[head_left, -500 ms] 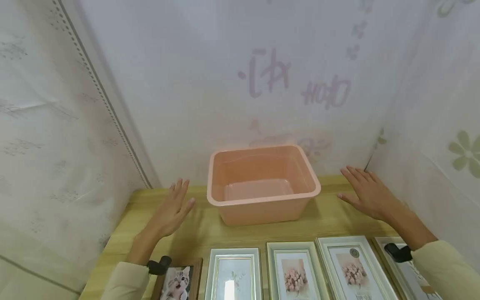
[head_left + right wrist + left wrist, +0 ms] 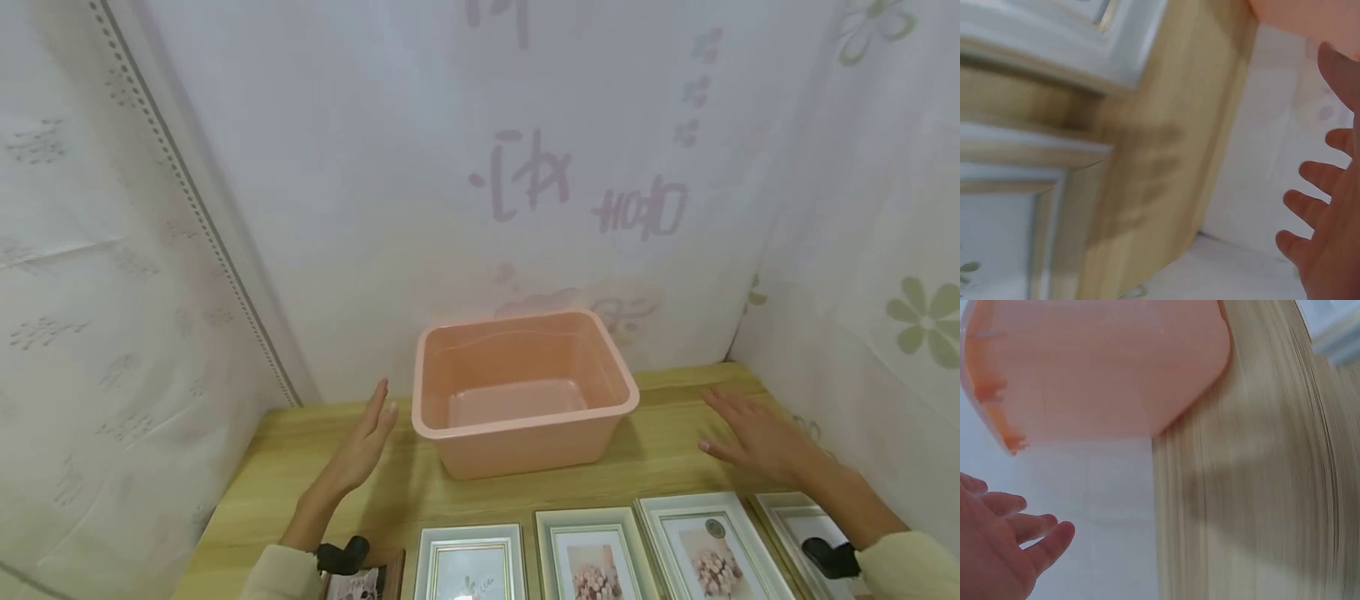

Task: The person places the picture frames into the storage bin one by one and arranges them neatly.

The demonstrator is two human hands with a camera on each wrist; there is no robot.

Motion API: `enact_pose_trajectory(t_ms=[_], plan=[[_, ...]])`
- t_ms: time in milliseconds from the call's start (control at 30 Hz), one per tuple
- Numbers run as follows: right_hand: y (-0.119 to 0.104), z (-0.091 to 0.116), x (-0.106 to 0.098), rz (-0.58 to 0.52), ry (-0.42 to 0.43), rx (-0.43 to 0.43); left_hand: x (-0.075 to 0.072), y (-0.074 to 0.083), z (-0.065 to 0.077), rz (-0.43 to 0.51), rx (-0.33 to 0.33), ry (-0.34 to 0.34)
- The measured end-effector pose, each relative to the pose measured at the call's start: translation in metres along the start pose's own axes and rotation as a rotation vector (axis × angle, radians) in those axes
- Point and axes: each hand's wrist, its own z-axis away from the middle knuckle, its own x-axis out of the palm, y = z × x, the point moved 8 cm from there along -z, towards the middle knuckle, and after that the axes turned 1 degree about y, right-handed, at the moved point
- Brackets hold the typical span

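Observation:
A peach plastic basin [image 2: 517, 450] stands on the wooden table, with nothing inside it. To its left my left hand [image 2: 352, 458] hovers with straight fingers, apart from the basin wall. On the other side my right hand [image 2: 765, 442] is held over the table, fingers extended and holding nothing. In the left wrist view the left fingers [image 2: 1047, 547] are spread below the basin [image 2: 1097, 369]. The right wrist view shows the right hand [image 2: 1329, 212] with spread fingers, the basin's edge [image 2: 1316, 19] in the upper corner.
Along the near table edge lie several picture frames: a brown one with a cat photo [image 2: 360, 583], then pale ones such as this floral frame [image 2: 592, 575] and another frame [image 2: 716, 550]. Patterned white cloth [image 2: 360, 208] encloses the wooden table [image 2: 300, 450] behind and at both sides.
The head view has tilted up, so basin and frames sit lower in it. My left hand has turned more edge-on and come nearer the basin; the right hand has shifted slightly outward.

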Motion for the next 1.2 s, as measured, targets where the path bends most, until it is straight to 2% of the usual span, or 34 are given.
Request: enact_pose_trajectory(t_ms=[133,367,567,733,900,1200], plan=[[0.011,0.016,0.011,-0.039,-0.044,0.015,0.011,-0.001,-0.004,0.066,-0.027,-0.013],[0.036,0.044,0.031,-0.075,-0.091,0.061,0.023,-0.001,-0.011,0.216,-0.086,0.005],[0.056,0.065,0.047,-0.107,-0.149,0.132,0.035,0.009,-0.020,0.306,-0.047,-0.015],[0.068,0.079,0.056,-0.142,-0.156,0.163,0.043,0.011,-0.024,0.352,0.000,0.030],[0.074,0.084,0.063,-0.187,-0.145,0.149,0.044,0.010,-0.021,0.350,0.012,0.068],[0.076,0.077,0.062,-0.169,-0.124,0.075,0.045,0.006,-0.023,0.370,0.013,0.100]])
